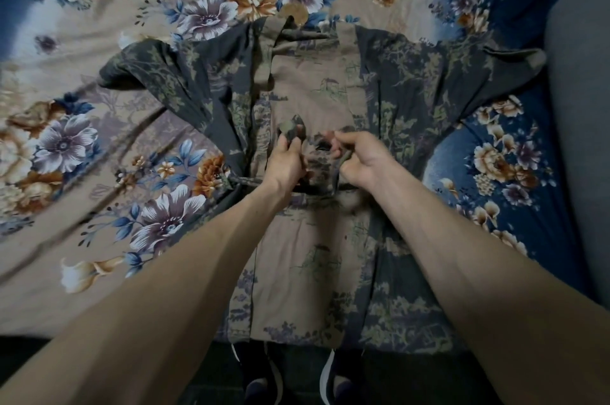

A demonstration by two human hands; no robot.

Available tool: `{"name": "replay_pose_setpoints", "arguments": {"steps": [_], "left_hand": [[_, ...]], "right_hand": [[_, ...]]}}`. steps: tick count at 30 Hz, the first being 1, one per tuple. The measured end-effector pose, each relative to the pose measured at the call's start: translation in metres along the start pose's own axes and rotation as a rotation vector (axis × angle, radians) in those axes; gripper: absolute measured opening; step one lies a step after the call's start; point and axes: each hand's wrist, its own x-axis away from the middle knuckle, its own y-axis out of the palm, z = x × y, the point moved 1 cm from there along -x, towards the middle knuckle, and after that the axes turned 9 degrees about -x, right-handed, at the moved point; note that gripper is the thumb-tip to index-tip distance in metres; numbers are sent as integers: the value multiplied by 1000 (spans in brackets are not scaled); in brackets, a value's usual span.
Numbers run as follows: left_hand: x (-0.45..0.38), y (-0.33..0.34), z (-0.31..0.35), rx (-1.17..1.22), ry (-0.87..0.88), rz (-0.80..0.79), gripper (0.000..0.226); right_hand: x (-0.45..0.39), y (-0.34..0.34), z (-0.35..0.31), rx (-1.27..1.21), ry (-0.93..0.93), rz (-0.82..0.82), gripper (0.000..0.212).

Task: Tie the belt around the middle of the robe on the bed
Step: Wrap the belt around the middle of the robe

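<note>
A dark robe (406,97) with a green landscape print lies spread open on the bed, its tan lining facing up in the middle. A matching belt (246,181) runs across its waist. My left hand (286,160) grips a bunched loop of the belt that sticks up above my fingers. Just to the right, my right hand (359,158) pinches the other belt strand, which hangs down to the waist. Both hands hover close together over the middle of the robe. The knot area between them is partly hidden by my fingers.
The bed carries a floral sheet (82,147), tan on the left and blue on the right. A grey cushion or wall (581,107) rises at the right edge. My shoes (264,381) show on the dark floor below the bed's front edge.
</note>
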Motion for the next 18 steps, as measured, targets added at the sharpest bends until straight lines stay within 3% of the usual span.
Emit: {"name": "replay_pose_setpoints", "arguments": {"steps": [3, 6, 8, 10, 13, 16, 18], "left_hand": [[-4, 1, 0, 165, -110, -12, 16], [-3, 1, 1, 278, -160, -67, 32], [-1, 1, -1, 232, -103, -94, 32], [0, 0, -6, 125, -27, -105, 29], [-9, -4, -16, 46, 33, -77, 37], [-23, -13, -25, 77, -4, -15, 34], [-31, -23, -29, 90, -15, 43, 23]], "right_hand": [[3, -7, 8, 160, -114, -83, 24], [-1, -15, 16, 634, -252, 0, 30], [-10, -19, 15, 811, -279, 88, 38], [-17, -20, 15, 811, -231, 116, 33], [-21, -23, 18, 710, -153, 13, 28], [-22, -37, 9, 881, -305, 3, 34], [-24, -55, -2, 1055, -464, 131, 27]]}}
